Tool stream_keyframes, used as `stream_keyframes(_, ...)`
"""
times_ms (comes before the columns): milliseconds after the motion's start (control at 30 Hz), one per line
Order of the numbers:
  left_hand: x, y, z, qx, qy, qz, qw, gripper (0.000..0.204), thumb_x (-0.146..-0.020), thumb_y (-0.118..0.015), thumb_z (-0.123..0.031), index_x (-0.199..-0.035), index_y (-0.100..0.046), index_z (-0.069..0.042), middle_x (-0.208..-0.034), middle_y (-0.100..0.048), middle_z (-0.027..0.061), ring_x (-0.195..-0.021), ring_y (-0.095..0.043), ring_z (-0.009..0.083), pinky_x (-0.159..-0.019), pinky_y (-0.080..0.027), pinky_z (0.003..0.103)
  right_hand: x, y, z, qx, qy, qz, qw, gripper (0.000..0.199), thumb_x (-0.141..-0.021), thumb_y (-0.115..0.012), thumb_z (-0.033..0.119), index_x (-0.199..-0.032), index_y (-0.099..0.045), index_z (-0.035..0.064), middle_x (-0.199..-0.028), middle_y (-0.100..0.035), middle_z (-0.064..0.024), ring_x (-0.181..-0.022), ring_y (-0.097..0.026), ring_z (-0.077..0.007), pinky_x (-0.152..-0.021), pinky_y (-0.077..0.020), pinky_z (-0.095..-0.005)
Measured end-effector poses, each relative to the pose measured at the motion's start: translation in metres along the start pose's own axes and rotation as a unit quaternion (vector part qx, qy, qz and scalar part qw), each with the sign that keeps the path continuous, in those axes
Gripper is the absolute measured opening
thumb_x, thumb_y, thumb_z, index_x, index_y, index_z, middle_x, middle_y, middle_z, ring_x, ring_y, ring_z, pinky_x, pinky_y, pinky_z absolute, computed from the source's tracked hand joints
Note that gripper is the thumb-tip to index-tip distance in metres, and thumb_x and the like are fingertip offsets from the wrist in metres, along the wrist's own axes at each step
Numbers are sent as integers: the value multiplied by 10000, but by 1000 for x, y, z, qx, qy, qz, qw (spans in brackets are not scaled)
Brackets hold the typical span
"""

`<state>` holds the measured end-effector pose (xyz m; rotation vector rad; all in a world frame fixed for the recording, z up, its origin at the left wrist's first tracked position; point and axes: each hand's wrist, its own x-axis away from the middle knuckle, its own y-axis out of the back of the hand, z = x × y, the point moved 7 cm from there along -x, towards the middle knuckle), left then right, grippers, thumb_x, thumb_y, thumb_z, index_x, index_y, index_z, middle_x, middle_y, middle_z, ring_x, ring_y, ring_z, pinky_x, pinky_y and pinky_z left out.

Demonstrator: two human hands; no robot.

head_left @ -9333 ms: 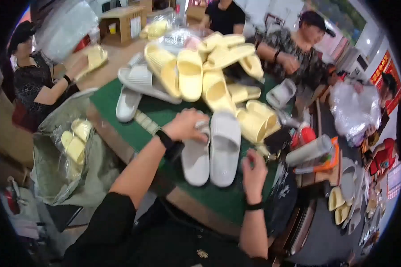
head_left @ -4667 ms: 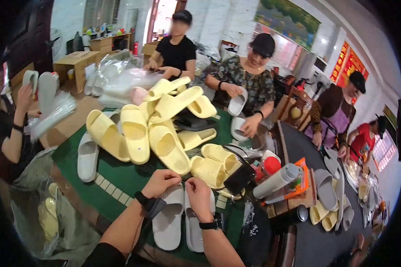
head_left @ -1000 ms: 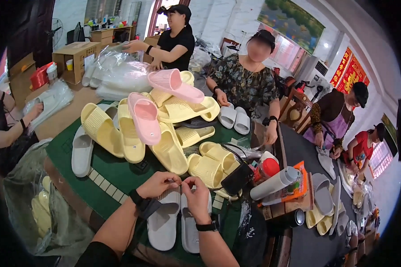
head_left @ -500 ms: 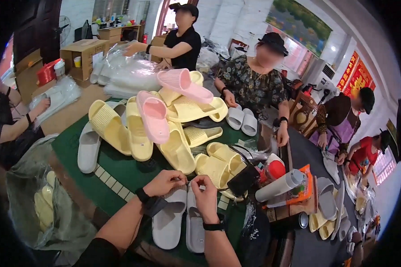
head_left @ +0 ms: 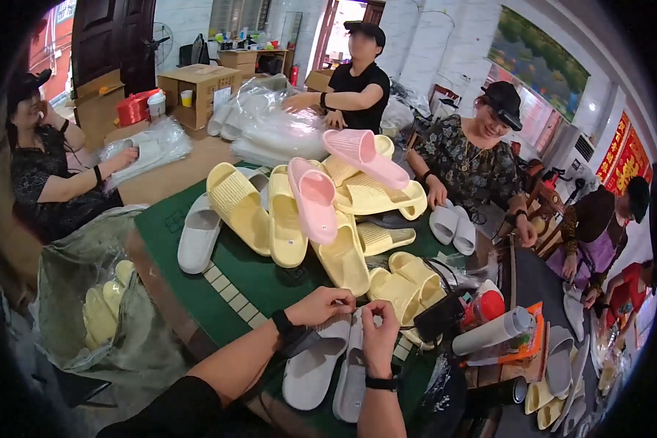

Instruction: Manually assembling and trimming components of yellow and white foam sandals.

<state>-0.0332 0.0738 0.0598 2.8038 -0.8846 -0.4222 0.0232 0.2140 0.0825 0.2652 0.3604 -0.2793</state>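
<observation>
A pair of grey slippers lies side by side on the green table: the left slipper point(head_left: 310, 378) and the right slipper point(head_left: 351, 388). My left hand point(head_left: 320, 306) is closed in a pinch over the toe end of the left slipper. Fingertips also pressed together, my right hand point(head_left: 380, 337) hovers by the strap of the right one. The two pinches nearly meet; whatever is between them is too small to make out. Just beyond my hands rises a pile of yellow slippers point(head_left: 341, 259), with a pink slipper point(head_left: 315, 201) and another pink slipper point(head_left: 365, 157) on top.
On the left stands a bag point(head_left: 69, 332) of yellow slippers. A white bottle point(head_left: 493, 330), a red-lidded jar point(head_left: 488, 310) and a black box point(head_left: 439, 317) crowd the right. Co-workers sit and stand around the table point(head_left: 171, 219); one touches small grey slippers point(head_left: 452, 226). Plastic bags point(head_left: 281, 131) are heaped behind.
The view has swung left, so everything sits further right in the picture. My hands keep their pinch above the grey slippers. The standing co-worker's outstretched arm has drawn back over the plastic bags.
</observation>
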Motion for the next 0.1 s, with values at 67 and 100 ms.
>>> stream_keyframes(67, 3, 1, 9, -4, 3, 8, 1000, 154, -904, -631, -93, -1036, -646, -15, -911, -684, 52, -818, -599, 103, -749, -496, 271, 0, -2, 5, 7, 4, 6, 1000, 90, -859, -650, 4, -927, -594, -9, -798, -621, -45, -731, -556, -116, -687, -463, -259)
stream_keyframes(100, 3, 2, 8, -6, 2, 20, 1000, 161, -910, -631, -105, -1046, -650, -21, -924, -688, 64, -821, -596, 102, -747, -493, 263, 1, -2, 5, 5, 4, 6, 1000, 90, -859, -650, 4, -927, -594, -9, -798, -621, -45, -731, -556, -116, -687, -463, -259)
